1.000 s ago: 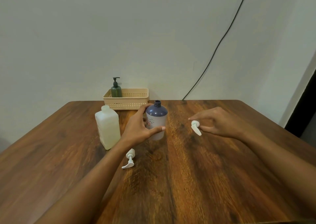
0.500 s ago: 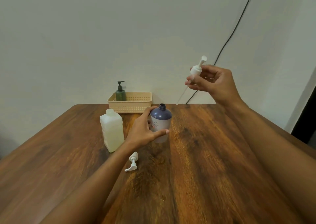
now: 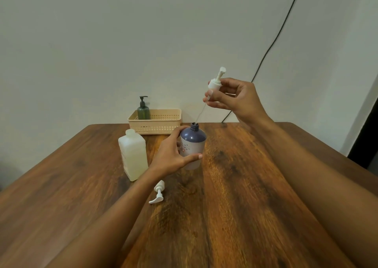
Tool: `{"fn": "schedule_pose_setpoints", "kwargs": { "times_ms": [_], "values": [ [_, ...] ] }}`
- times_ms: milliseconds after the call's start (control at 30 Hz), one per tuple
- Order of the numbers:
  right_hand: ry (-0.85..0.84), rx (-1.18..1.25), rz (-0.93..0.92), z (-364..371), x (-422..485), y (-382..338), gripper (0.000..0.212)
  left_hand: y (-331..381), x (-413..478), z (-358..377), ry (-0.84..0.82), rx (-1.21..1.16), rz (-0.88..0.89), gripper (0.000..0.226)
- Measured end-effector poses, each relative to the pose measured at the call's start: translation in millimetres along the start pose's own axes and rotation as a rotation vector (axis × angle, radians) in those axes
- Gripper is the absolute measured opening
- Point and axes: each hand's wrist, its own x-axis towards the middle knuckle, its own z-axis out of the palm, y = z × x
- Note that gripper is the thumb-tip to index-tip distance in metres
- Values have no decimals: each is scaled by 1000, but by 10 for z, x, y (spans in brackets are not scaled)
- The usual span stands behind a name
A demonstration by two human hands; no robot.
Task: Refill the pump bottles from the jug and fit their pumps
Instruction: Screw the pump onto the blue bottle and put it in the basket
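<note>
A purple-topped pump bottle (image 3: pixel 194 141) stands upright on the wooden table (image 3: pixel 235 196), its neck uncapped. My left hand (image 3: pixel 170 155) grips its left side. My right hand (image 3: pixel 235 98) holds a white pump (image 3: pixel 215 81) above and right of the bottle; the thin dip tube slants down and its tip sits at the bottle's mouth. A white translucent jug (image 3: pixel 134 155) with pale liquid stands just left of my left hand. A second white pump (image 3: pixel 158 192) lies on the table in front of the bottle.
A beige slotted basket (image 3: pixel 161 122) sits at the table's far edge against the wall, with a green pump bottle (image 3: pixel 143 109) inside it. A black cable (image 3: pixel 272 42) runs down the wall behind the table.
My right hand picked the white pump off the table, raised it, then brought it left and down until the tube tip reached the bottle's mouth. My left hand stayed on the bottle.
</note>
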Motion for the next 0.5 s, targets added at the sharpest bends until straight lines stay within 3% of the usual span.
{"fn": "schedule_pose_setpoints", "kwargs": {
  "times_ms": [500],
  "values": [
    [-183,-259,149,220,-143,426,30,9,-21,-6,9,-22,7,93]
  ]
}}
